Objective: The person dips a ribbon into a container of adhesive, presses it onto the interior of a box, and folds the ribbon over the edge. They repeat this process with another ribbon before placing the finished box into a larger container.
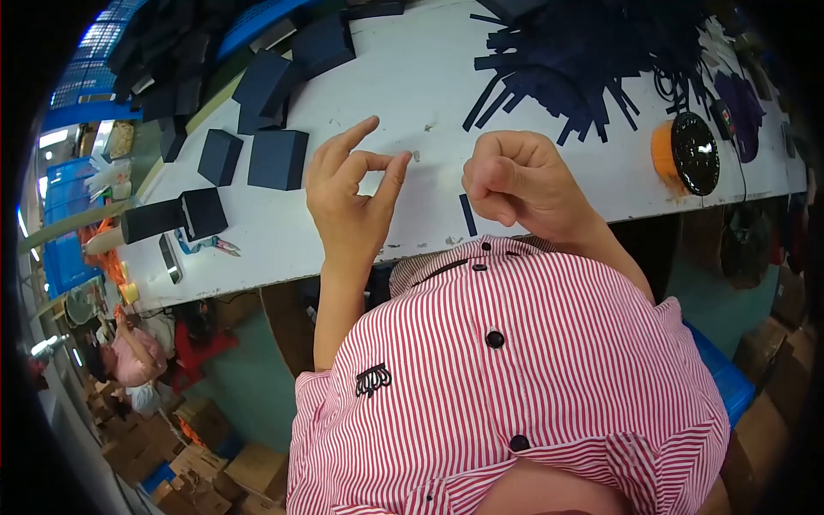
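My left hand (pixel 348 189) is raised over the white table, thumb and index fingertips together in a pinch, the other fingers held apart from them. My right hand (pixel 528 184) is closed, fingers curled in and thumb pressed against them; what either hand pinches, I cannot tell. Right beside the right hand's curled fingers shows a short dark navy strip (pixel 468 215), close to the table's front edge. Several dark navy boxes (pixel 278 159) stand to the left of my left hand. Beyond my right hand spreads a heap of dark navy strips (pixel 571 64).
An orange-sided round container with a glossy black face (pixel 694 154) stands at right. At left lie a phone-like device (pixel 170 258), snips (pixel 225 246) and an open dark box (pixel 203 213). Blue crates (pixel 73 116) rise at far left. A person (pixel 137 354) works beyond the table's left end.
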### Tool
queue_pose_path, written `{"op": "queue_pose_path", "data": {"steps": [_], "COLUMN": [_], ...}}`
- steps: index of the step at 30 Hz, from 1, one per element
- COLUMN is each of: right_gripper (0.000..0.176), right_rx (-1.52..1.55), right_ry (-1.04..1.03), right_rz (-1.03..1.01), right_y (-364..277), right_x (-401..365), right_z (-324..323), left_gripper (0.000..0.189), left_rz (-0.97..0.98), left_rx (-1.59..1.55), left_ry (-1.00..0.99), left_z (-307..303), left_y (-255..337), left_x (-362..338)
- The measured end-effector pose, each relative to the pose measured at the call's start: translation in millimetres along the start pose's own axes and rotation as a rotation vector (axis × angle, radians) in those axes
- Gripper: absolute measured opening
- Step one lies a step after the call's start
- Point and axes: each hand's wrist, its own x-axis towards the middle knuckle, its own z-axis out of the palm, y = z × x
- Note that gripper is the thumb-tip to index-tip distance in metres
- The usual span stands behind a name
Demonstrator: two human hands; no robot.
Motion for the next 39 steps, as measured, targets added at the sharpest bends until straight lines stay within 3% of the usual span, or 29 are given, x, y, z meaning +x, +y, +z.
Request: {"op": "queue_pose_path", "data": {"steps": [4,7,11,12,15,19,20,23,26,30,34,37,39], "right_gripper": [0.029,0.029,0.029,0.029,0.026,0.011,0.009,0.009,0.010,0.017,0.026,0.020,0.014], "right_rx": [-0.001,-0.026,-0.289,-0.248,-0.331,-0.432,-0.540,-1.205,-1.601,-1.828,-1.895,-1.896,-1.977], "right_ry": [0.002,0.023,0.027,0.011,-0.011,-0.036,0.027,0.349,0.532,0.504,0.133,0.057,0.050], "right_rz": [0.000,0.035,0.129,0.154,0.196,0.258,0.271,-0.135,-0.341,-0.464,-0.524,-0.463,-0.593], "right_y": [-2,-3,1,1,-3,-15,-15,-1,-7,-6,6,15,20], "right_x": [-2,-2,-1,-3,-12,-18,-19,-13,-2,24,50,55,54], "right_z": [0,1,4,3,-2,-6,-12,-42,-65,-85,-89,-97,-106], "left_gripper": [0.036,0.036,0.020,0.012,0.012,0.018,0.019,0.019,0.023,0.026,0.024,0.023,0.023], "left_rz": [-0.091,-0.265,-0.121,-0.162,-0.593,-0.825,-0.850,-0.756,-0.617,-0.495,-0.445,-0.460,-0.420], "left_rx": [-0.164,-0.704,-0.848,-0.930,-1.395,-1.585,-1.497,-1.107,-0.698,-0.545,-0.570,-0.585,-0.564], "left_ry": [0.033,-0.133,-0.304,-0.232,-0.451,-0.488,-0.475,-0.332,-0.357,-0.372,-0.341,-0.353,-0.327], "left_z": [-3,-14,-14,-7,-3,15,16,24,23,27,32,35,39], "left_y": [20,39,48,53,48,37,32,25,18,10,12,14,9], "left_x": [9,10,12,12,4,-11,-14,-21,-26,-26,-17,-20,-22]}}
